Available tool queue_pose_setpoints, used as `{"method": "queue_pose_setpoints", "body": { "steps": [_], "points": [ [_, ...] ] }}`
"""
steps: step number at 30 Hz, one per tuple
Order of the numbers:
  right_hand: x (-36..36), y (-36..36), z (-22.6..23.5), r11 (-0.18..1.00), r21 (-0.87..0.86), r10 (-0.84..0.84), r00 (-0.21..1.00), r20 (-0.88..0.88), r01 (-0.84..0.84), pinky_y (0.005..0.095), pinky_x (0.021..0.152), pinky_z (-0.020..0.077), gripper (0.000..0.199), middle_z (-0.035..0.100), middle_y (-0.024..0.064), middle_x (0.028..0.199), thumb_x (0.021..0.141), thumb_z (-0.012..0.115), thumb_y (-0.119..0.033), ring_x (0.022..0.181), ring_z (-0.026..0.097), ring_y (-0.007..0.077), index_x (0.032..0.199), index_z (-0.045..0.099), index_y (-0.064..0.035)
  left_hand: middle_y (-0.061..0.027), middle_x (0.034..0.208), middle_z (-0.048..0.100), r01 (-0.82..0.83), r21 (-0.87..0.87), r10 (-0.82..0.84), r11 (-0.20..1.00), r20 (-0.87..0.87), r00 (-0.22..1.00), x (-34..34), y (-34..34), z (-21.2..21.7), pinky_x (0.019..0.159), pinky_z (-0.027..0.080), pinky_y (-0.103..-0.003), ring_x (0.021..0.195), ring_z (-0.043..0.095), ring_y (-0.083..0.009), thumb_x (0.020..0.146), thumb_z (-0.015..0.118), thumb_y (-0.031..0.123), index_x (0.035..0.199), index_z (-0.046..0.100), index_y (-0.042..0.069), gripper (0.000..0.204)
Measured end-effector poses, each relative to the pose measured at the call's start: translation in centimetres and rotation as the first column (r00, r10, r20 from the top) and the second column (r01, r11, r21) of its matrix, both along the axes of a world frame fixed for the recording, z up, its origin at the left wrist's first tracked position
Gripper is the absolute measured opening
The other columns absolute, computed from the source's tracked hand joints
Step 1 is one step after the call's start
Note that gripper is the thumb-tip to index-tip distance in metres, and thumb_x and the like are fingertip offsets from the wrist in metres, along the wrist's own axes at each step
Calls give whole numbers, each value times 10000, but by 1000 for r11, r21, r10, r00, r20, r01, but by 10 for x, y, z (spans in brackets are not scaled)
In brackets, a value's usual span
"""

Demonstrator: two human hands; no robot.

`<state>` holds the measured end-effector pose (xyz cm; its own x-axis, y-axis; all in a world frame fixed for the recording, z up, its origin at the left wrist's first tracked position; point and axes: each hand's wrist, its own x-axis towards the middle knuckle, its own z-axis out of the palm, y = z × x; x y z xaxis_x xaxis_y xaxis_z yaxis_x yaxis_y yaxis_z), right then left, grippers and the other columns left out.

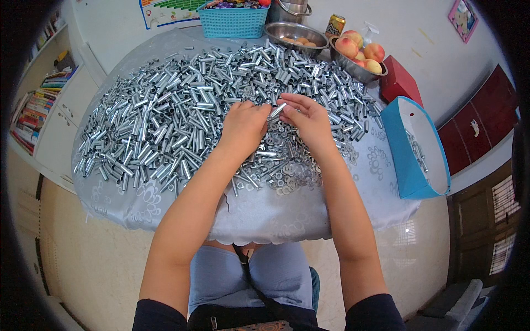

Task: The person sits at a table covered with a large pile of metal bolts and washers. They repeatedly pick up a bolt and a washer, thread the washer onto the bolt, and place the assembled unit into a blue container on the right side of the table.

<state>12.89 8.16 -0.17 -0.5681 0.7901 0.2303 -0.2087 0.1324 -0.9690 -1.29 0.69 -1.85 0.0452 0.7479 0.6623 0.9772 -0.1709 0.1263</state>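
Observation:
A shiny metal tube point(277, 111) is held up at a slant over a wide heap of similar tubes point(160, 110). My right hand point(310, 122) pinches it between thumb and fingers. At its lower left end my left hand point(244, 126) is closed, its fingertips meeting the tube; whether a bolt sits inside cannot be made out. Just below my hands lie many flat washers point(287, 179) and a few small nuts, mixed with thin bolts point(251, 179). To the right stands a blue fabric box point(406, 160) with several metal bolt assemblies point(418, 149) in it.
Along the table's far edge stand a turquoise basket point(231, 23) of packets, a metal bowl point(276, 34) of eggs, a bowl of peaches point(359, 70), a can point(335, 25) and a red box point(398, 81). A silvery tablecloth point(243, 220) covers the table. A bookshelf point(41, 110) stands at left.

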Motion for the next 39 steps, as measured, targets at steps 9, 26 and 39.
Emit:
{"method": "queue_pose_setpoints", "body": {
  "steps": [9,26,39],
  "points": [
    [7,-1,10,985,-160,-75,997,-8,73,232,722,486,295,591,107,1018,819,534,-24,857,574,130,1108,509,28,-76,788,583,74,-5,-73,997,62,995,-4,-1,-6,692,419,-376,784,536,-262,680,630,80,839,574,59,169],
    [9,12,-3,944,-250,-254,959,-129,216,211,703,494,221,588,80,923,812,564,-29,783,571,120,1021,555,43,-143,880,562,61,152,-125,986,457,881,7,-6,5,715,430,-344,823,541,-295,818,506,33,910,557,7,109],
    [3,0,1,982,-158,-112,993,-36,105,226,725,508,221,599,102,921,810,575,-36,793,593,142,1013,557,49,-112,872,604,103,136,-166,985,633,756,7,-4,6,683,453,-290,769,581,-194,801,549,29,938,554,17,138]
  ]
}}
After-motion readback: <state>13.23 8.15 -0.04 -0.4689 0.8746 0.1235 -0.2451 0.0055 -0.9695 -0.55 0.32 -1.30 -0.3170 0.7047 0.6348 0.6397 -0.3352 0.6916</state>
